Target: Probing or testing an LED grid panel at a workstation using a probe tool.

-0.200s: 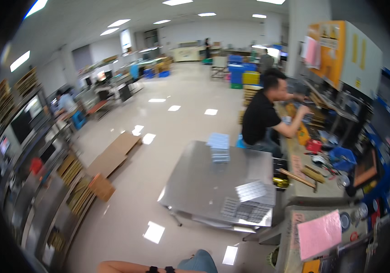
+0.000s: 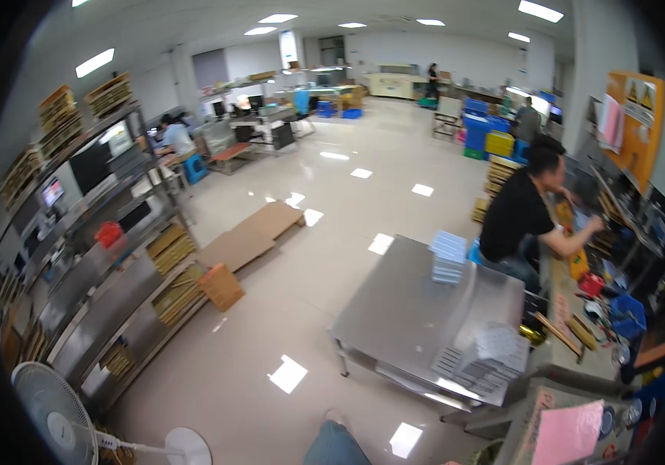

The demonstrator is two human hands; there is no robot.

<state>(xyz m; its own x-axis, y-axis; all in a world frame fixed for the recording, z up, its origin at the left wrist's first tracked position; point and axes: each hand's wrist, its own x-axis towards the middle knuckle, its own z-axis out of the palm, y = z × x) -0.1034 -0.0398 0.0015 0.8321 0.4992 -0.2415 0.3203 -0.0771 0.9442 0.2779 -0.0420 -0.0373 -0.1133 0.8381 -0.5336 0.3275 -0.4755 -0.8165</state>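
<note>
Neither of my hands shows now; only my leg in blue jeans (image 2: 335,443) comes up from the lower edge. Ahead to the right stands a steel table (image 2: 394,298). A stack of pale blue sheets or trays (image 2: 449,257) sits near its far edge. At its near right corner lie several light grey panels with slots (image 2: 495,353), partly overlapping. What my hands hold, if anything, is out of the picture.
A co-worker in black (image 2: 520,209) sits at the cluttered workbench (image 2: 561,310) on the right. A pink sheet (image 2: 571,431) lies nearer. Steel shelving (image 2: 115,298), flat cardboard (image 2: 247,236), a brown box (image 2: 222,287) and a standing fan (image 2: 57,422) line the left.
The view has swung left, so the table and co-worker sit farther right and the fan has come in. My forearm with black bands has left the lower edge.
</note>
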